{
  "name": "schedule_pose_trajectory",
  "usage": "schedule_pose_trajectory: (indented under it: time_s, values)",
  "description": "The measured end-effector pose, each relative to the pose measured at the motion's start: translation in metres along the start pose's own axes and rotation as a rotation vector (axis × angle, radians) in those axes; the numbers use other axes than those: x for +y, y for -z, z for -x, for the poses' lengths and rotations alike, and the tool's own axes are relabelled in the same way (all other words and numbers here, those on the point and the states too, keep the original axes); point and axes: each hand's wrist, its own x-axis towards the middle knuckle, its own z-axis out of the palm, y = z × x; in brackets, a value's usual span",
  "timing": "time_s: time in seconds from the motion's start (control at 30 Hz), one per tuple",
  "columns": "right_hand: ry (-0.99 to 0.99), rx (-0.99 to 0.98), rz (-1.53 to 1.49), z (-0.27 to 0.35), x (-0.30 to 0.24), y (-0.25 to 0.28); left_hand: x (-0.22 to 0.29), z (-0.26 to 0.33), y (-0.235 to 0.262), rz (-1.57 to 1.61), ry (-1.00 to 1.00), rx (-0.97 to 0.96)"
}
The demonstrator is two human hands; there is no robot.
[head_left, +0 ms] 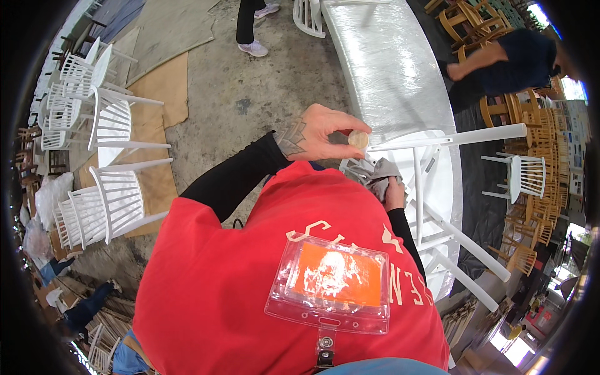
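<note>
The left hand's (322, 132) grip pinches a small round tan disc (358, 139) between thumb and fingers, at the left edge of the white chair (437, 178). Below the disc, beside that same chair, the right hand's (394, 194) grip is closed on a grey cloth (382, 172). The plastic-wrapped surface (394, 69) extends beyond the chair.

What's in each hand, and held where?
Left hand: pale round-faced piece, pinched by its sides; loose or attached, unclear. Right hand: gray cloth, by bunched folds.
</note>
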Motion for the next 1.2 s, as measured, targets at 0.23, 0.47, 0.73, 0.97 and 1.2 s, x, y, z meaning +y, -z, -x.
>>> schedule_pose_trajectory:
  time_s: [0.23, 0.47, 0.73, 0.97, 1.2]
  values:
    - [0.089, -0.117, -0.162, -0.006, -0.049, -0.012, -0.006, -0.003, 0.006, 0.147, 0.085, -0.048]
    - [0.627, -0.549, -0.167, 0.052, -0.105, -0.048, -0.014, -0.004, -0.015, 0.594, 0.191, 0.197]
    - [1.170, -0.309, 0.466, -0.029, -0.063, -0.047, 0.010, -0.061, -0.051, -0.027, -0.101, 0.126]
    - [1.526, -0.315, -0.015, 0.072, -0.140, -0.110, 0.011, -0.049, -0.038, -0.259, 0.023, 0.037]
    - [0.929, -0.226, 0.373, -0.047, -0.039, -0.031, 0.015, -0.061, -0.053, -0.339, 0.151, -0.030]
